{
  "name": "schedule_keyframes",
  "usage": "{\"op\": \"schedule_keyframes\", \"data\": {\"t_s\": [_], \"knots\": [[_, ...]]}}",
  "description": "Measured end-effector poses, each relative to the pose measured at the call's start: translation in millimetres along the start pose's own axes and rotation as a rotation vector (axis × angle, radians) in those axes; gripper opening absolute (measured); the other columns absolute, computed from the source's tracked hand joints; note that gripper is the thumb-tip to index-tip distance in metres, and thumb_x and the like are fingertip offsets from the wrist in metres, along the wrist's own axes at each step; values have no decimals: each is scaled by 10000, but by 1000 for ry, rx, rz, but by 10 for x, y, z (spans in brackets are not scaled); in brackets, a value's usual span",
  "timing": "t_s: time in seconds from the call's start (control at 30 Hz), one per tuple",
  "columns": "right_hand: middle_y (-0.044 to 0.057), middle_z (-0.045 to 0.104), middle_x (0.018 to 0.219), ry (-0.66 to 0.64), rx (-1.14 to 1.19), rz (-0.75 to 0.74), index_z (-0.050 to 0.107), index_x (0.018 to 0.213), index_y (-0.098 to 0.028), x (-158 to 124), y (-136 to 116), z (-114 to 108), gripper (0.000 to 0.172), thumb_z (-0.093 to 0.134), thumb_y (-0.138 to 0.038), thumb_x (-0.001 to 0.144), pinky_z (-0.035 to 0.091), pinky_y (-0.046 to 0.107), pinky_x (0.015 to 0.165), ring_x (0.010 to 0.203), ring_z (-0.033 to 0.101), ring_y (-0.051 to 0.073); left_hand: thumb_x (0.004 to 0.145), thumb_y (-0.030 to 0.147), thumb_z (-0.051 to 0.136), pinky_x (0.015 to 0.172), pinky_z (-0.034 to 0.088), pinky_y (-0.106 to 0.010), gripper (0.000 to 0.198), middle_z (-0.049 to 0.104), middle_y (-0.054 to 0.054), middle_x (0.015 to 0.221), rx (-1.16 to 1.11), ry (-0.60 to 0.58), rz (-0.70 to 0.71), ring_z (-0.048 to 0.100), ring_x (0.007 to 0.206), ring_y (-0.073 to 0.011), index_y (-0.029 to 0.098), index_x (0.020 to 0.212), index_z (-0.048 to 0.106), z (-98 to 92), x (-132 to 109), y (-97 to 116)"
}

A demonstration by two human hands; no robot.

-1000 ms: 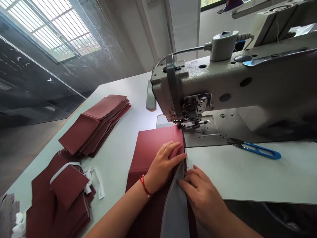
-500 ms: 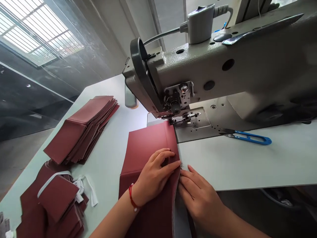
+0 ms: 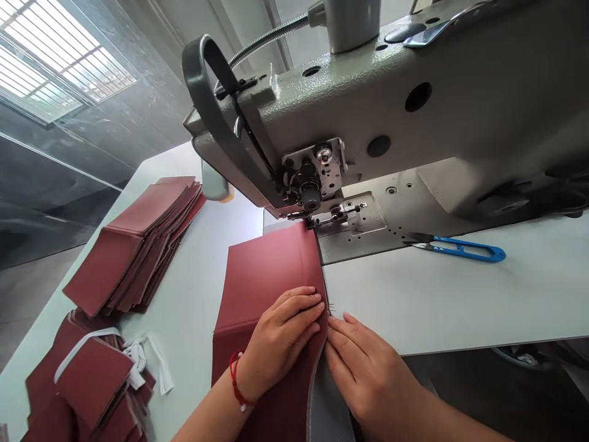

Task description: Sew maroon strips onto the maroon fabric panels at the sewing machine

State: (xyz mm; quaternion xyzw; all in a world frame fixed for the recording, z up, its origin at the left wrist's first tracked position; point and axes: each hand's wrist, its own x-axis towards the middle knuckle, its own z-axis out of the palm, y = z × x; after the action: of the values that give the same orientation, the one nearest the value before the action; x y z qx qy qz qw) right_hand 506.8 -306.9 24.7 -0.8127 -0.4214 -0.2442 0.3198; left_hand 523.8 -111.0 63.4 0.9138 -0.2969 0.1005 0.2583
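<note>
A dark red fabric piece [image 3: 269,270] lies on the table, its far end under the presser foot [image 3: 322,218] of a grey sewing machine [image 3: 391,110]. My left hand [image 3: 280,337], with a red string at the wrist, presses flat on the fabric near its right edge, fingers stretched out. My right hand [image 3: 363,368] is beside it, fingertips pinching the fabric's folded right edge where the grey underside [image 3: 324,405] shows and hangs off the table.
A stack of folded dark red pieces [image 3: 138,245] lies at the left. Nearer, at the bottom left, more red pieces with white straps [image 3: 92,374]. Blue thread snips [image 3: 460,248] rest on the white table [image 3: 460,294] to the right of the needle plate.
The view has drawn closer to the machine head. Both hands have slid a little towards me along the fabric's right edge, and the left fingers have flattened.
</note>
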Motion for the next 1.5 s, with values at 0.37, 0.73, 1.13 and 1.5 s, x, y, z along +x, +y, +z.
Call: {"op": "schedule_keyframes", "data": {"t_s": [0.37,0.73,1.13,1.5], "knots": [[188,679,1050,11,31,34,695,1031,-4,1,1,-3,346,391,-2,866,487,419,1023,1093,599,274,898,59,549,997,546,-374,337,664,-86,1132,22,-14,0,571,1201,-215,191,1203,611,27,-17,23],[25,558,617,66,-43,215,610,876,-131,-193,-147,-47,234,394,-42,894,334,283,500,508,491,144,963,164,408,1067,496,-441,543,545,-156,1381,268,-202,73,416,1371,-293,136,1498,320,-61,-148,195],[-8,559,620,-226,584,649,465,749,-218,-681,-361,203,121,423,-159,845,347,206,492,509,527,129,960,69,366,1060,499,-451,563,506,-150,1423,362,-164,45,376,1397,-286,121,1513,270,55,-239,194],[-13,536,539,-161,378,513,449,672,-216,-621,-334,266,138,416,-94,727,273,254,448,439,496,135,869,39,400,1117,423,-460,603,419,-146,1495,436,-320,69,305,1431,-294,63,1469,349,-53,-213,230]]}}
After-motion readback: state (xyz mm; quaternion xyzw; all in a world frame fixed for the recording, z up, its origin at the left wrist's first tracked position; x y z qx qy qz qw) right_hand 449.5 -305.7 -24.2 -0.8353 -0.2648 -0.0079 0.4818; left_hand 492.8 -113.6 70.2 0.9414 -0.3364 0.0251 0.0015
